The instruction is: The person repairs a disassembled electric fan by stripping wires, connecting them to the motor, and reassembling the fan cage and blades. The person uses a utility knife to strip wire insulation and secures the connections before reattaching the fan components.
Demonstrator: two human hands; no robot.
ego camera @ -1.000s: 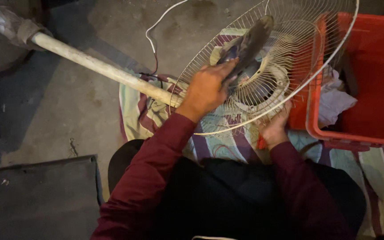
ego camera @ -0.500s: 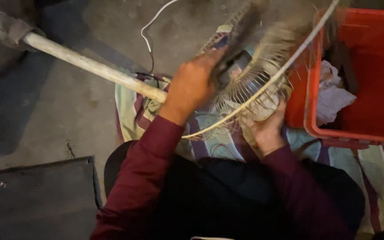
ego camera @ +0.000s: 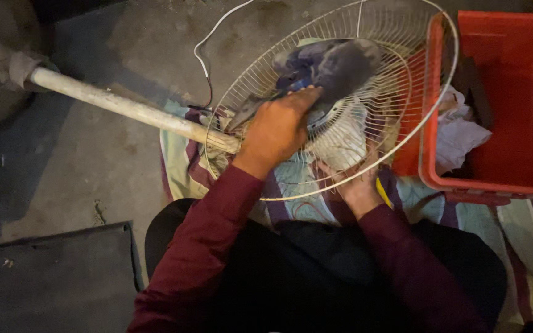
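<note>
A standing fan lies on its side over my lap. Its round white wire guard point(ego camera: 402, 37) faces up, with dark grey blades point(ego camera: 340, 65) inside. My left hand point(ego camera: 277, 126) reaches into the guard and grips a blade near the hub. My right hand point(ego camera: 354, 185) is under the guard, fingers against the pale motor housing point(ego camera: 340, 139). What it holds there is hidden. The fan's white pole point(ego camera: 118, 105) runs to the upper left.
A red plastic crate point(ego camera: 513, 105) with crumpled white cloth point(ego camera: 458, 132) stands at the right, touching the guard. A striped cloth point(ego camera: 513, 228) covers the floor under me. A white cable point(ego camera: 208, 37) loops behind the fan. A dark slab point(ego camera: 50, 277) lies at lower left.
The guard has tilted back from a steep angle to face the camera. My left hand shifted right along the blade toward the hub. My right hand stays under the motor.
</note>
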